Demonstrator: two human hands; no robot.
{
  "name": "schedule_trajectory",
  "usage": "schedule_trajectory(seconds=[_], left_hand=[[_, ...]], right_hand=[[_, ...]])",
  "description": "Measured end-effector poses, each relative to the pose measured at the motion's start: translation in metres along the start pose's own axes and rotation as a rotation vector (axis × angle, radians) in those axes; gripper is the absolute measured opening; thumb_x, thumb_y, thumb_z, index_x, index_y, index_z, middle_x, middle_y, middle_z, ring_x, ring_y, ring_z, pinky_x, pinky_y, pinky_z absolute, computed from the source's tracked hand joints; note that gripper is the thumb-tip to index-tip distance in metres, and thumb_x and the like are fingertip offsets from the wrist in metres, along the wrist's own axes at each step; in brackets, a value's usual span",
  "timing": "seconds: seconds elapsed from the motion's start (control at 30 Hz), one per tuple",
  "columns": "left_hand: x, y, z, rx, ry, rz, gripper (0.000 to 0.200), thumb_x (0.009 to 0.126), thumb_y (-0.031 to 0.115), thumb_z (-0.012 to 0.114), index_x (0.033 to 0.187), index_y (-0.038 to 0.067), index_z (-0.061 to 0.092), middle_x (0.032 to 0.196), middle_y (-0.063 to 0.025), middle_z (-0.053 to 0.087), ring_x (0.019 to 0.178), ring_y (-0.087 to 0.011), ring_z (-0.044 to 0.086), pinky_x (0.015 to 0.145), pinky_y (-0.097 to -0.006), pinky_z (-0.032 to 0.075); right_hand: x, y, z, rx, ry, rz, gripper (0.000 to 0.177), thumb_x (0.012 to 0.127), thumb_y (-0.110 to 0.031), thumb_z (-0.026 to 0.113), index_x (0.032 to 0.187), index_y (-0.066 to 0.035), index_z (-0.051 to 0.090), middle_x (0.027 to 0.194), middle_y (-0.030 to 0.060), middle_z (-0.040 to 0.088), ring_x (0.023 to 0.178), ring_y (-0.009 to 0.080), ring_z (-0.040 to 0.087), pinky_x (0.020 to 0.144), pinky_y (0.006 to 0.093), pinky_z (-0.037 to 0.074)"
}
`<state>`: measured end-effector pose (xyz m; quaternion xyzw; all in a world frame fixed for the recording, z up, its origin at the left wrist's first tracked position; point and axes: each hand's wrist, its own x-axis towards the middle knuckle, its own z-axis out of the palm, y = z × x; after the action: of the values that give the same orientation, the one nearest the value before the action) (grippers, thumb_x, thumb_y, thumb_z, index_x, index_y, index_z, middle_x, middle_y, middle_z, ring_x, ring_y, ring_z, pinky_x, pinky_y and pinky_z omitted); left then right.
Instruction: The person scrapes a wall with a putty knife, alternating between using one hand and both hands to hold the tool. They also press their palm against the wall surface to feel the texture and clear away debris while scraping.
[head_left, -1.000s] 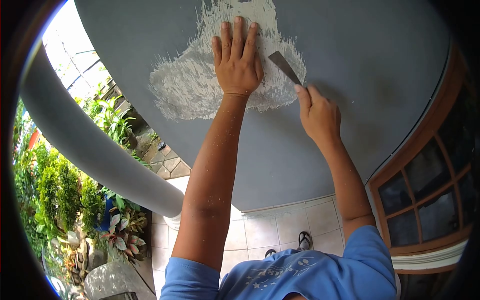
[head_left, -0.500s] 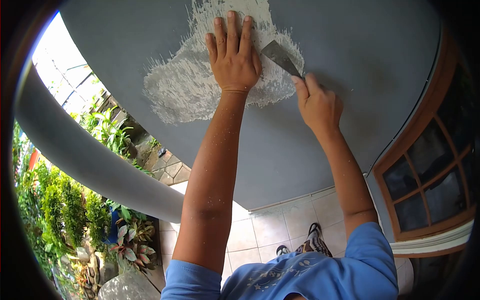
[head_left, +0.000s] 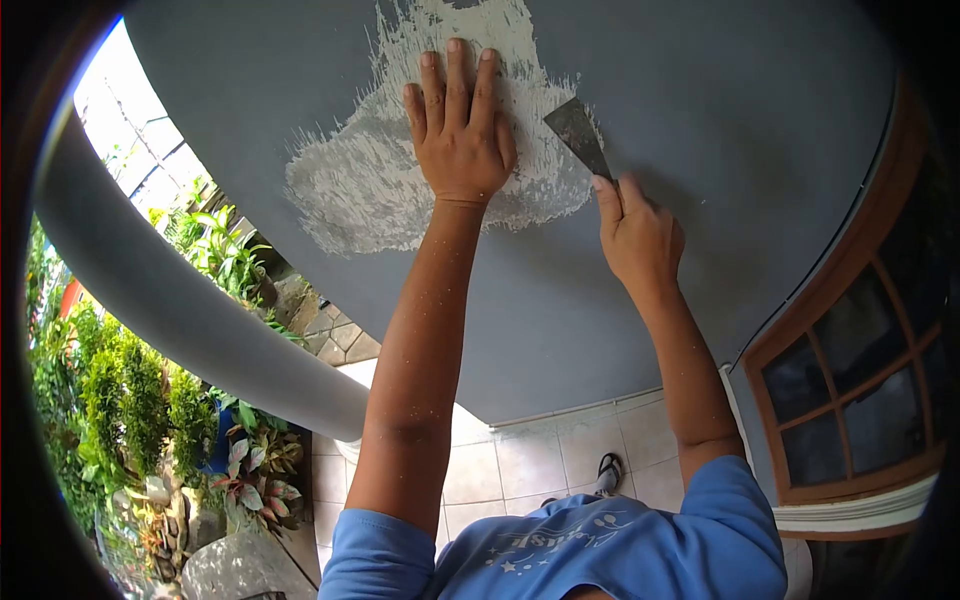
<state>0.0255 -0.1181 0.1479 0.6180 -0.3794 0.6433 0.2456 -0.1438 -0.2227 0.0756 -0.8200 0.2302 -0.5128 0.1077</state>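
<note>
My left hand lies flat on the wall with its fingers spread, over a rough patch where the grey paint is scraped off and pale material shows. In my right hand is a metal scraper, its handle hidden in my fingers. The broad blade points up and to the left, its edge at the right border of the scraped patch. Small pale flecks dot my left forearm.
Smooth grey wall surrounds the patch. A rounded grey column stands at the left, with green plants beyond it. A wood-framed window is at the right. Pale floor tiles lie below, with a sandalled foot on them.
The scraper and my right hand have shifted slightly right and down in view, and the blade stands more upright. My left hand appears slightly lower, still flat on the wall.
</note>
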Motion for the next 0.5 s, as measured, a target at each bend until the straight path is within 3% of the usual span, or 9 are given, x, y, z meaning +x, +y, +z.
schedule_trajectory(seconds=[0.17, 0.27, 0.3, 0.37, 0.47, 0.5], left_hand=[[-0.005, 0.004, 0.002, 0.056, -0.023, -0.025, 0.053, 0.093, 0.025, 0.040, 0.145, 0.019, 0.050, 0.153, -0.0135, 0.041, 0.146, -0.0373, 0.029, 0.120, -0.0508, 0.012], [-0.026, 0.013, 0.002, 0.092, -0.103, -0.080, 0.052, 0.098, 0.032, 0.035, 0.147, 0.018, 0.047, 0.155, -0.0170, 0.036, 0.147, -0.0403, 0.024, 0.119, -0.0530, 0.009], [-0.036, 0.017, 0.001, 0.108, -0.136, -0.103, 0.052, 0.099, 0.034, 0.034, 0.147, 0.018, 0.046, 0.156, -0.0178, 0.034, 0.147, -0.0409, 0.023, 0.119, -0.0532, 0.009], [-0.063, 0.024, -0.005, 0.155, -0.249, -0.123, 0.056, 0.101, 0.040, 0.034, 0.150, 0.014, 0.041, 0.159, -0.0214, 0.026, 0.148, -0.0433, 0.016, 0.119, -0.0536, 0.006], [-0.099, 0.063, -0.029, -0.082, -0.337, -0.304, 0.061, 0.101, 0.041, 0.040, 0.151, 0.007, 0.037, 0.158, -0.0245, 0.025, 0.149, -0.0434, 0.013, 0.119, -0.0535, 0.002], [-0.103, 0.079, -0.040, -0.297, -0.331, -0.420, 0.060, 0.100, 0.039, 0.044, 0.150, 0.006, 0.038, 0.158, -0.0239, 0.025, 0.149, -0.0426, 0.013, 0.119, -0.0531, 0.004]], right_hand=[[0.040, 0.005, -0.019, 0.101, -0.042, 0.046, 0.044, 0.101, -0.045, 0.047, 0.078, -0.008, 0.055, 0.055, 0.0111, 0.060, 0.053, 0.0345, 0.063, 0.047, 0.0443, 0.048], [0.001, 0.020, 0.000, 0.132, -0.103, -0.012, 0.045, 0.102, -0.045, 0.047, 0.078, -0.008, 0.054, 0.055, 0.0112, 0.059, 0.054, 0.0357, 0.063, 0.050, 0.0449, 0.048], [-0.006, 0.019, -0.009, 0.242, -0.201, 0.066, 0.044, 0.102, -0.043, 0.047, 0.079, -0.006, 0.052, 0.052, 0.0115, 0.056, 0.052, 0.0357, 0.059, 0.053, 0.0442, 0.048], [-0.010, 0.025, -0.025, 0.435, -0.318, 0.162, 0.041, 0.103, -0.040, 0.045, 0.085, -0.004, 0.055, 0.059, 0.0107, 0.057, 0.055, 0.0307, 0.058, 0.058, 0.0404, 0.048], [-0.028, 0.030, -0.031, 0.844, -0.450, 0.308, 0.032, 0.103, -0.032, 0.047, 0.098, -0.003, 0.059, 0.073, 0.0086, 0.058, 0.063, 0.0206, 0.054, 0.064, 0.0340, 0.046], [-0.031, 0.031, -0.031, 0.994, -0.481, 0.345, 0.029, 0.103, -0.029, 0.048, 0.103, -0.003, 0.060, 0.078, 0.0077, 0.058, 0.066, 0.0168, 0.052, 0.065, 0.0317, 0.045]])
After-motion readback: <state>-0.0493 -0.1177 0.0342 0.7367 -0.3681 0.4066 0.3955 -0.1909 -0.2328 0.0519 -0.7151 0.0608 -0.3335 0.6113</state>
